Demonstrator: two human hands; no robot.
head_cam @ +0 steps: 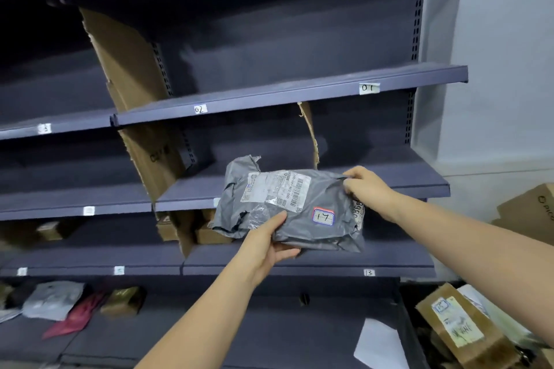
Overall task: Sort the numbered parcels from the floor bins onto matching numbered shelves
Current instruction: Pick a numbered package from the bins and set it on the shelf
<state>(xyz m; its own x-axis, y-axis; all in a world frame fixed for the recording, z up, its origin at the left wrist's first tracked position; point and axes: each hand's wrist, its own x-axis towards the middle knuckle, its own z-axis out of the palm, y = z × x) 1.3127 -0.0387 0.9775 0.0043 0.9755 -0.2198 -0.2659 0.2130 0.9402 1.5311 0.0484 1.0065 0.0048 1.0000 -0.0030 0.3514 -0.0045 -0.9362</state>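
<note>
I held a crumpled grey plastic mailer bag (292, 207) in both hands, in the air in front of the dark blue metal shelving (287, 93). It carried a white printed shipping label (277, 190) on its upper face and a small white sticker with a red and blue border (323, 216), handwritten "17". My left hand (269, 244) gripped the bag's near lower edge, thumb on top and fingers curled underneath. My right hand (367, 186) pinched the bag's far right corner, its fingers bent over the edge.

The bag hung level with the third shelf board, overlapping its front lip. Above it, a shelf edge bore two white paper tags, one marked "02" (200, 109) and one marked "01" (369, 88). Below my hands, another shelf edge showed a tag marked "13" (369, 272). Tall brown cardboard dividers (135, 81) stood between the shelf bays. Small brown boxes (209, 232) sat on the shelf just behind the bag.

On the bottom shelf to the left lay a pale grey mailer (54, 299), a red pouch (76, 317) and a brown taped parcel (123, 301), close together. At the lower right, a brown cardboard parcel with a white handwritten label (461, 326) lay tilted in a dark bin. A white sheet of paper (379, 344) rested near it.
</note>
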